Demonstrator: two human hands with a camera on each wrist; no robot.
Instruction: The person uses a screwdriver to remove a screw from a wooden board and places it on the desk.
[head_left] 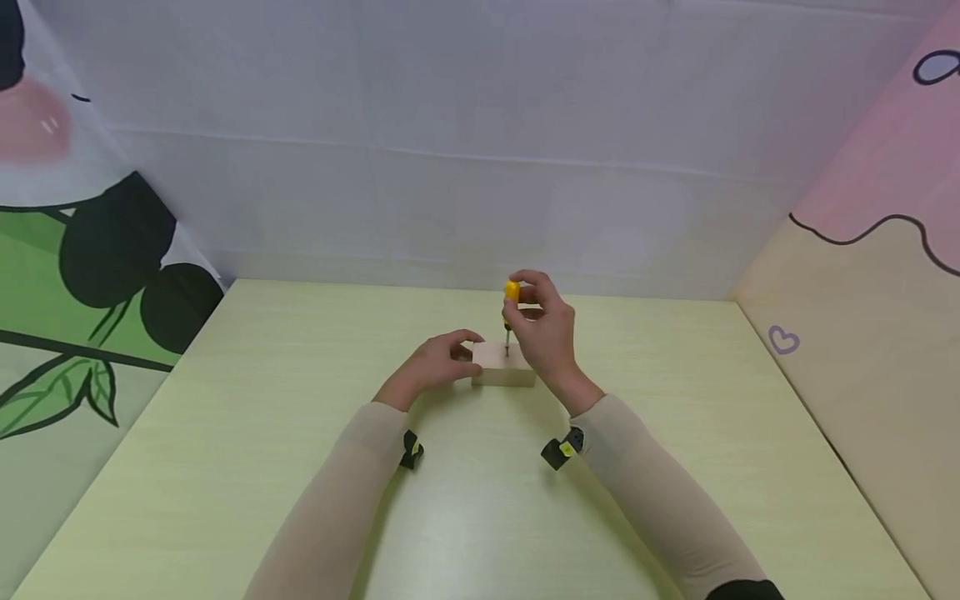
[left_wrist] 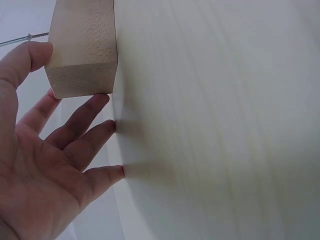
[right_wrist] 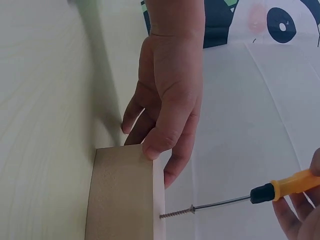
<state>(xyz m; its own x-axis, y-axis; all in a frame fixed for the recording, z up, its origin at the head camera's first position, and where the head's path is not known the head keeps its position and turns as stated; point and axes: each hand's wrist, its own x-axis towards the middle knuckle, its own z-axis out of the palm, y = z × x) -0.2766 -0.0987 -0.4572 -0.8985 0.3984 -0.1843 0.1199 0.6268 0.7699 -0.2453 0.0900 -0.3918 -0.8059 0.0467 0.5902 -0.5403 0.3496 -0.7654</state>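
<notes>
A pale wooden block (head_left: 502, 377) lies on the table ahead of me. My left hand (head_left: 437, 362) grips its left end, thumb at the near corner and index finger at the far one; the other fingers are spread, some touching the tabletop. In my right hand (head_left: 546, 333) is a screwdriver (right_wrist: 292, 184) with a yellow handle and black collar, held upright by thumb and fingers. Its shaft meets the head of a screw (right_wrist: 177, 213), which stands in the block's top face with most of its thread showing. The left wrist view also catches the screw (left_wrist: 39, 35) beside the block.
The light wood-grain table (head_left: 300, 467) runs back to a white cloth wall (head_left: 465, 208). Printed panels stand at the left and right sides. A small black device (head_left: 562, 448) is strapped at the right wrist, another (head_left: 411, 450) at the left.
</notes>
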